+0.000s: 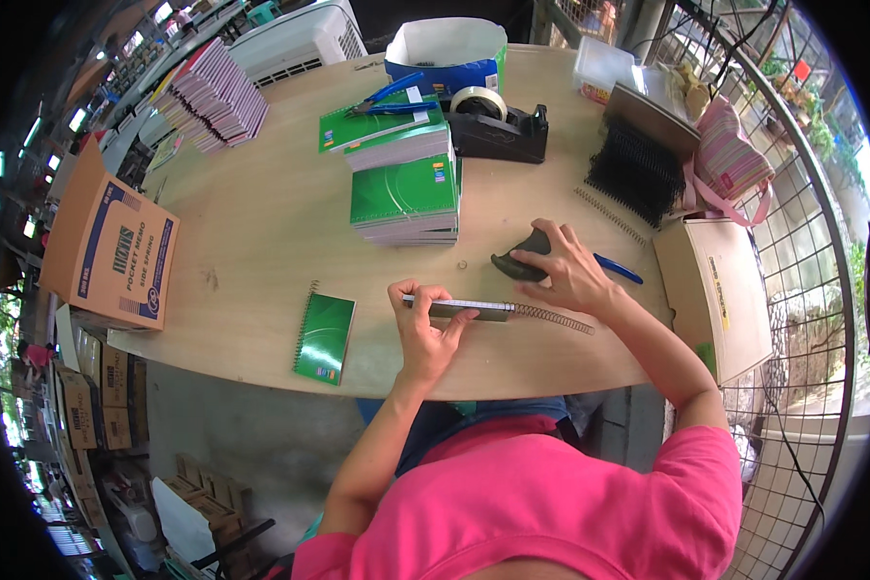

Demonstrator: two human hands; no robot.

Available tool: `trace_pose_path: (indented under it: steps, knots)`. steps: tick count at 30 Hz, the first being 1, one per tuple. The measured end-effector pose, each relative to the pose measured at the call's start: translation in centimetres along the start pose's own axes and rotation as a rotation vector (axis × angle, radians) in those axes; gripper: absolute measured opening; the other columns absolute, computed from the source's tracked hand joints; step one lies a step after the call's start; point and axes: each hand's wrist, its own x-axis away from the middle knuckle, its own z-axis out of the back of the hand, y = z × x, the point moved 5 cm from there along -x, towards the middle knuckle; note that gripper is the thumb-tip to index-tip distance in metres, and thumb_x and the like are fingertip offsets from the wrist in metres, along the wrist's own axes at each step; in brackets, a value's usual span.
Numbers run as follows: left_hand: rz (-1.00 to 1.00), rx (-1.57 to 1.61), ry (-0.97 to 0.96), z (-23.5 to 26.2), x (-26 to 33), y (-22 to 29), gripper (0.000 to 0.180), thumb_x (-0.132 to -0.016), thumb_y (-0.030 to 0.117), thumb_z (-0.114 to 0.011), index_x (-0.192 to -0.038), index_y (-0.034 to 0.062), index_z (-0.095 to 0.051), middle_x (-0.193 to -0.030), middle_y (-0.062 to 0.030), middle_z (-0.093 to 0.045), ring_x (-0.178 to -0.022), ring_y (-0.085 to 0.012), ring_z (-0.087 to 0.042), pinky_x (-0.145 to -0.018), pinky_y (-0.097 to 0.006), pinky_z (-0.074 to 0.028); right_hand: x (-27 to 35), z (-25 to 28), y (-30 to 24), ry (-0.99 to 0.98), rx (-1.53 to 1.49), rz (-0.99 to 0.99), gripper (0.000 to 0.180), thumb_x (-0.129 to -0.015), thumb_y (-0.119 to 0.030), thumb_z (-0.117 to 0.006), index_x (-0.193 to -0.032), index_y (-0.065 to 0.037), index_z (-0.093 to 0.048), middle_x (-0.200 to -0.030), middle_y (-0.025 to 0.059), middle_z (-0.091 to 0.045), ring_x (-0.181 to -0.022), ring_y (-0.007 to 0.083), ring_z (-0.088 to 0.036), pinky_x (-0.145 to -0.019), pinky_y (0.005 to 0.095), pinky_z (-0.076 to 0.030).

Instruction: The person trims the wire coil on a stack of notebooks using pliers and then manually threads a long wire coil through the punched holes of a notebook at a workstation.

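Note:
My left hand (425, 329) pinches a small notepad (454, 307) on edge, spine up, fingers behind and thumb in front. A thin metal spiral wire (556, 317) runs along the notepad's spine, its loose end sticking out to the right. My right hand (570, 269) curls its fingers over a dark, rounded object (517, 263) on the table, whose kind I cannot make out. Left of my left hand lies a green spiral notepad (325, 338), its coil along the left edge. Beyond both hands stands a stack of green notepads (403, 190).
Blue-handled pliers (392, 94) lie on the stack's far part, beside a black tape dispenser (498, 130). Black coils (633, 169), a loose spiral (609, 215), a blue pen-like item (619, 269) and a box (720, 290) are at right. A cardboard carton (116, 246) stands left.

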Motion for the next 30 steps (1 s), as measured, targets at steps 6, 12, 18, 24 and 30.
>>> trace_pose_path:
  steps: [6,12,18,24,30]
  knots:
    - [-0.026,0.036,-0.05,0.0,0.0,-0.8,0.048,-0.071,0.027,-0.09,-0.098,0.0055,-0.056,-0.093,-0.0074,-0.052,-0.096,-0.028,-0.043,-0.083,-0.043,-0.041,-0.5,0.7,0.4,-0.432,-1.205,-0.138,0.067,-0.087,-0.052,-0.06,-0.116,0.008,-0.067,-0.125,0.0227,-0.063,-0.112,0.0307,-0.061,-0.097,0.0402,-0.047]
    - [0.001,0.054,-0.005,-0.1,0.1,-1.1,0.048,-0.072,0.029,-0.089,-0.097,0.0054,-0.056,-0.092,-0.0075,-0.051,-0.094,-0.0279,-0.043,-0.081,-0.042,-0.041,-0.7,1.3,0.9,-0.297,-0.985,-0.039,0.051,-0.092,-0.039,-0.058,-0.12,0.002,-0.067,-0.12,0.017,-0.067,-0.109,0.0257,-0.062,-0.097,0.0358,-0.046]
    - [-0.04,0.024,-0.02,-0.7,0.3,-0.6,0.047,-0.073,0.031,-0.089,-0.097,0.0076,-0.056,-0.095,-0.0104,-0.047,-0.092,-0.029,-0.044,-0.077,-0.042,-0.043,0.0,0.8,0.0,-0.315,-0.704,-0.163,0.047,-0.093,-0.036,-0.06,-0.106,0.008,-0.071,-0.13,0.0156,-0.062,-0.114,0.0266,-0.061,-0.098,0.0366,-0.045]
    - [-0.046,0.035,-0.026,-1.1,0.6,0.2,0.05,-0.074,0.034,-0.088,-0.097,0.0052,-0.054,-0.095,-0.0104,-0.047,-0.093,-0.0288,-0.044,-0.081,-0.042,-0.041,0.6,1.3,0.2,-0.288,-1.006,-0.031,0.048,-0.093,-0.034,-0.059,-0.105,0.01,-0.072,-0.138,0.0161,-0.056,-0.117,0.0269,-0.057,-0.102,0.0375,-0.041]
    - [-0.048,0.053,-0.013,-1.4,0.5,0.7,0.054,-0.073,0.037,-0.088,-0.099,0.0053,-0.052,-0.094,-0.0107,-0.046,-0.094,-0.029,-0.044,-0.081,-0.043,-0.041,0.1,1.2,-0.2,-0.214,-0.753,-0.099,0.04,-0.095,-0.028,-0.061,-0.116,0.005,-0.07,-0.132,0.0163,-0.06,-0.114,0.0291,-0.062,-0.1,0.0384,-0.046]
